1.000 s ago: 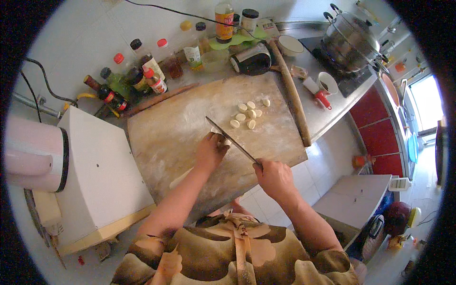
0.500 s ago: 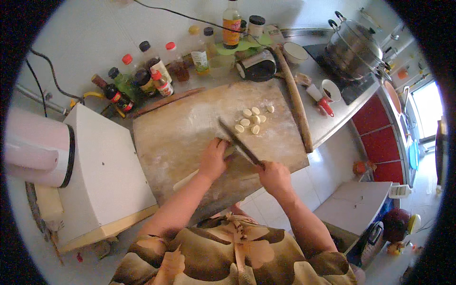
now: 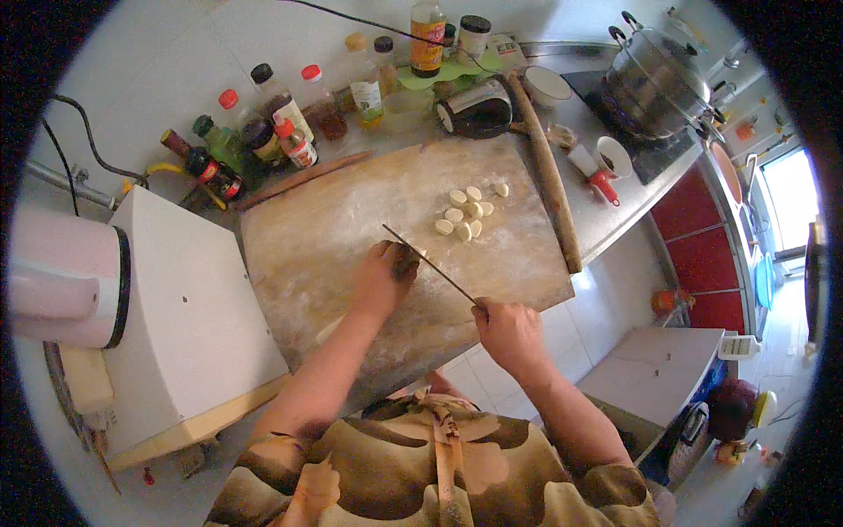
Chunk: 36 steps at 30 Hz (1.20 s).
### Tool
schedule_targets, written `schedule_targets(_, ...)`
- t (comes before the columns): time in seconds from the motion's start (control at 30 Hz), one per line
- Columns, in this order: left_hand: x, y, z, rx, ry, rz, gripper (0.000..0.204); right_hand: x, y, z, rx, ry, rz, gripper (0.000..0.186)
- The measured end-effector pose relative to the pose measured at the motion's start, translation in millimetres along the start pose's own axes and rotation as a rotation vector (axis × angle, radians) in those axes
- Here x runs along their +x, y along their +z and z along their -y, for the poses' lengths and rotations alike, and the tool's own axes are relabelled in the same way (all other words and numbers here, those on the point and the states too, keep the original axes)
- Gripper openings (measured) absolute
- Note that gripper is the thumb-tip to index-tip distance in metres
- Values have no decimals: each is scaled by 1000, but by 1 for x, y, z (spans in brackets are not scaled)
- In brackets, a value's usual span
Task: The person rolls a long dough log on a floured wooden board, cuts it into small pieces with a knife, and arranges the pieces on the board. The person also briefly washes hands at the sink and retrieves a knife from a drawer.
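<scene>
A floured wooden board (image 3: 334, 220) lies on the counter. My left hand (image 3: 384, 279) presses down on a roll of dough (image 3: 331, 329) whose pale end shows below my wrist. My right hand (image 3: 509, 332) grips the handle of a long knife (image 3: 428, 262), its blade slanting up-left and meeting the dough at my left fingertips. Several cut dough pieces (image 3: 465, 212) lie in a loose cluster on the board's far right part.
A long rolling pin (image 3: 549, 180) lies along the board's right edge. Bottles and jars (image 3: 263, 132) line the back wall, a dark jug (image 3: 479, 110) lies behind the board. A steel pot (image 3: 654, 83) sits on the stove. A white appliance (image 3: 176, 316) stands left.
The view has shifted slightly. My left hand stays on the dough roll and the knife stays at its end, with the blade angled a little lower than before.
</scene>
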State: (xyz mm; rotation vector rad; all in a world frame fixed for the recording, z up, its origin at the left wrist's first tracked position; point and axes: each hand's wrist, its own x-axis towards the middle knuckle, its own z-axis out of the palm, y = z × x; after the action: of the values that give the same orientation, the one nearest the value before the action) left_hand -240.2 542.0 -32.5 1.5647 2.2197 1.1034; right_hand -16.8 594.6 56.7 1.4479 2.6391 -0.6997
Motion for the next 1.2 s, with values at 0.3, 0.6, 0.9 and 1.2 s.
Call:
schedule_targets(0.3,5,8,9,1,-36,28,31,37,16,10,-119,-40,56,28)
schedule_targets(0.6,-6,3,-12,-30,-105,96,27,1,-9,2,49,-26,1,27)
schedule_targets(0.9,-20,9,-16,-3,3,48,26,-17,-5,-3,33,-20,27,27)
schedule_targets(1.2,-24,7,-10,50,73,-15,35,0,22,0,-59,1,0,26)
